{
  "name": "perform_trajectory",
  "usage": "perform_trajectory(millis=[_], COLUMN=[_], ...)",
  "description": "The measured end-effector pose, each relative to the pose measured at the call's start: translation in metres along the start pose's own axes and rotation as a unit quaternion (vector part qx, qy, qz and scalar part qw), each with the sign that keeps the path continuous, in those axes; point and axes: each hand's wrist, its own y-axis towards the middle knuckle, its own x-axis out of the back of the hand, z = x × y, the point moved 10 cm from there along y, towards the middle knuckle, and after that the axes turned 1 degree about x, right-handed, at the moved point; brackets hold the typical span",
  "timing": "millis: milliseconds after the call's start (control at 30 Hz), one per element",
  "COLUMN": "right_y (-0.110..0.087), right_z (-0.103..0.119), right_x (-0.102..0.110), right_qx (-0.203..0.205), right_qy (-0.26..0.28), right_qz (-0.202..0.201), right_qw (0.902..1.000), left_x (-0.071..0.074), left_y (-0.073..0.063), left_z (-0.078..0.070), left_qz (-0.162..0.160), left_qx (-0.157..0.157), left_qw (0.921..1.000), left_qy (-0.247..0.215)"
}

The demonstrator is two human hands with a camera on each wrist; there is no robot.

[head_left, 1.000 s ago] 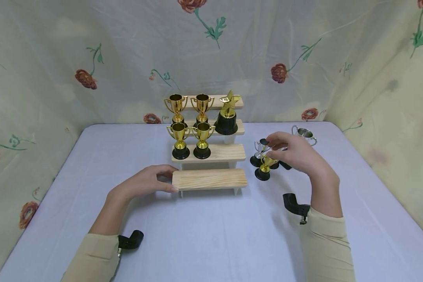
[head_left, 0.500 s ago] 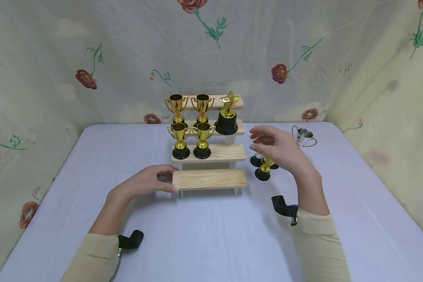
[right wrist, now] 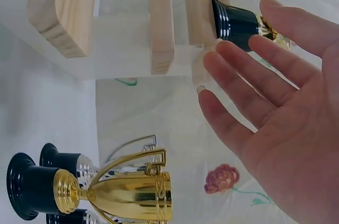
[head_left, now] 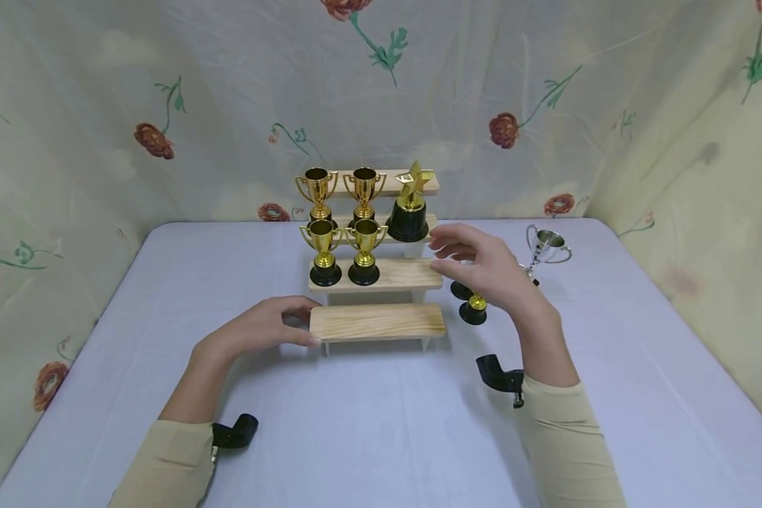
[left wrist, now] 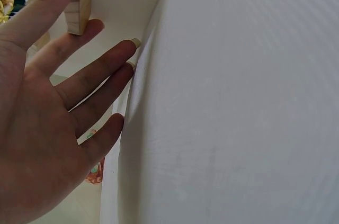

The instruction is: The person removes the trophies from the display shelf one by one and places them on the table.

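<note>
My left hand (head_left: 254, 328) holds the left end of the lowest step of a wooden tiered display stand (head_left: 377, 323); in the left wrist view thumb and forefinger are on either side of the board end (left wrist: 79, 15). My right hand (head_left: 482, 264), fingers loosely extended, hovers by the stand's right side with nothing in it. Its fingertips come near the black base of a gold star trophy (right wrist: 235, 25) on an upper step. Gold trophy cups (head_left: 322, 247) stand in pairs on the left half of the steps. Below the right hand, a small gold cup (right wrist: 132, 197) stands on the table.
A silver trophy cup (head_left: 548, 243) stands at the back right of the table (head_left: 381, 437). More small cups are partly hidden behind the right hand. A floral cloth (head_left: 228, 106) hangs behind and at both sides.
My right hand has moved left from above the loose cups to the stand's right side, uncovering more of the silver cup. The left hand stays at the lowest step.
</note>
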Motion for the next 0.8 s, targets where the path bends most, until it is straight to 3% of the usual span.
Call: perform_trajectory(millis=[800], right_y=[0.016], right_z=[0.018], right_x=[-0.035], right_qx=[0.049], right_qy=[0.077], right_qz=[0.014], right_qw=[0.9958], left_x=[-0.001], left_y=[0.003], left_z=[0.003], left_qz=[0.0], left_qx=[0.008], left_qw=[0.9999], left_qy=[0.011])
